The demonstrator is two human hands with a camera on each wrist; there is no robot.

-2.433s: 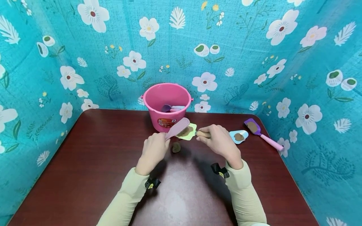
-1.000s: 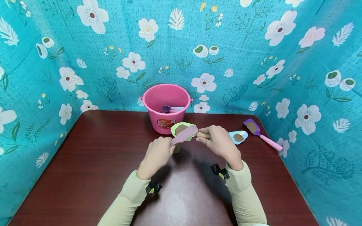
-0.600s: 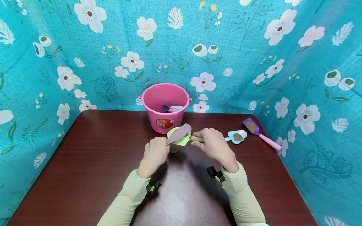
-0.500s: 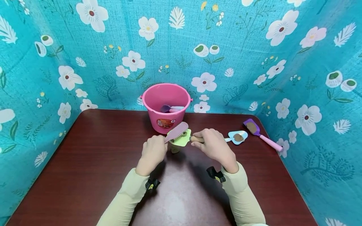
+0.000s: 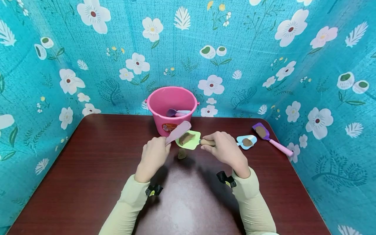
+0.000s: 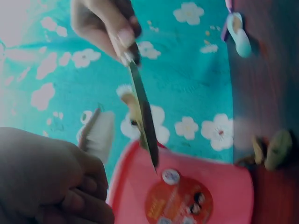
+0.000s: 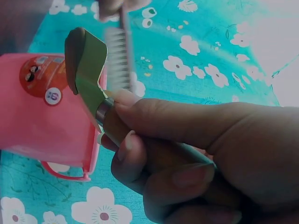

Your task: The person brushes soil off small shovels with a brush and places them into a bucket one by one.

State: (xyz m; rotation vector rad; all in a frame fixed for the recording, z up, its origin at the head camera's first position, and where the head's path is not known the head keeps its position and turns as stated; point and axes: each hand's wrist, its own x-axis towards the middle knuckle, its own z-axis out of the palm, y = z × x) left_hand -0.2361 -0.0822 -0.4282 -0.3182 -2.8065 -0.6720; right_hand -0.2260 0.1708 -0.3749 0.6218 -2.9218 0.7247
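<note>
My left hand (image 5: 154, 155) grips a pink brush (image 5: 178, 131) by its handle. The brush's white bristles (image 7: 117, 53) show in the right wrist view, blurred. In my right hand (image 5: 226, 148) is a small light-green garden trowel (image 5: 194, 142), gripped by its wooden handle (image 5: 208, 142) and raised above the table. A brown, mud-like layer (image 5: 185, 138) sticks to the outer part of its blade. The brush head lies across the blade's far left edge in the head view; contact cannot be told. Below them, a brown lump (image 5: 182, 153) sits on the table.
A pink bucket (image 5: 160, 120) with several tools inside stands behind the trowel. To the right lie a light-blue trowel (image 5: 252, 138) and a purple shovel (image 5: 266, 134) with a pink handle, both with brown patches. Floral cloth (image 5: 249, 65) surrounds the dark red table (image 5: 88, 169).
The brush has moved left and away from me, off the middle of the blade. More bare green shows near the trowel's handle, and the brown layer covers less of the blade.
</note>
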